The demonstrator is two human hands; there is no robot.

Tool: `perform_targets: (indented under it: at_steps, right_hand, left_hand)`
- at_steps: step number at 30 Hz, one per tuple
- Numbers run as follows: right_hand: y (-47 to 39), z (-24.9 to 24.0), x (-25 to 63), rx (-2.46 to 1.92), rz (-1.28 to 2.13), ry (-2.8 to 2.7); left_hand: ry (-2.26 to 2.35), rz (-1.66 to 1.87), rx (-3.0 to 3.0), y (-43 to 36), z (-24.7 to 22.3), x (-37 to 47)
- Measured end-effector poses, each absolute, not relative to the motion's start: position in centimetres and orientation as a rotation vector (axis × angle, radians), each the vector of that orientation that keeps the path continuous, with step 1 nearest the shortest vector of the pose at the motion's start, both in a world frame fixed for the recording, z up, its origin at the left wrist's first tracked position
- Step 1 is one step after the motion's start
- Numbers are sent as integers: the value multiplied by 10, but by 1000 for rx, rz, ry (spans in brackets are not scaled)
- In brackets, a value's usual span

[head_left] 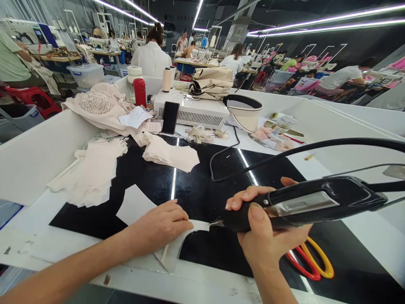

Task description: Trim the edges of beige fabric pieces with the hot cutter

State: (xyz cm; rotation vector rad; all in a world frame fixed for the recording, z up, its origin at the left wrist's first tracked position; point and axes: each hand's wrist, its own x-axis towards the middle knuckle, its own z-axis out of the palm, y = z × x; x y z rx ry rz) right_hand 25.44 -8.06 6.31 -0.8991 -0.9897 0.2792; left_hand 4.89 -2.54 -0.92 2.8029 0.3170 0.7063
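Palm down, my left hand [164, 223] presses on a white curved sheet [136, 204] that lies on the black mat [202, 185]. Its fingers lie flat and close together, the thumb toward the sheet's narrow right end. Wrapped in my right hand [265, 236] is a black corded handheld tool [303, 202] with a pointed metal tip. The tip meets, or nearly meets, that narrow end. Whatever is under my left palm stays hidden. Scissors [311, 259] with red and yellow handles lie beside my right wrist, blades partly covered.
Beige fabric pieces [171, 154] and a larger stack [93, 171] lie left of centre. A white vented box [193, 112], a phone [170, 118] and a red bottle [139, 92] stand behind. A black cable [316, 147] arches over the right side. White walls edge the table; people sew beyond.
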Motion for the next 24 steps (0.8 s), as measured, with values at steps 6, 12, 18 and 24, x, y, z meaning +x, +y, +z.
perform_targets:
  at_steps: [6, 12, 18, 24]
  right_hand:
    - [-80, 64, 253, -893, 288, -986]
    - [-78, 69, 249, -863, 296, -973]
    - [-73, 68, 240, -836, 347, -979]
    - [-69, 61, 235, -856, 362, -993]
  left_hand:
    - [330, 693, 2842, -27, -6, 49]
    - [329, 725, 2863, -28, -4, 50]
    - [351, 687, 2862, -27, -9, 49]
    - [350, 662, 2859, -26, -13, 48]
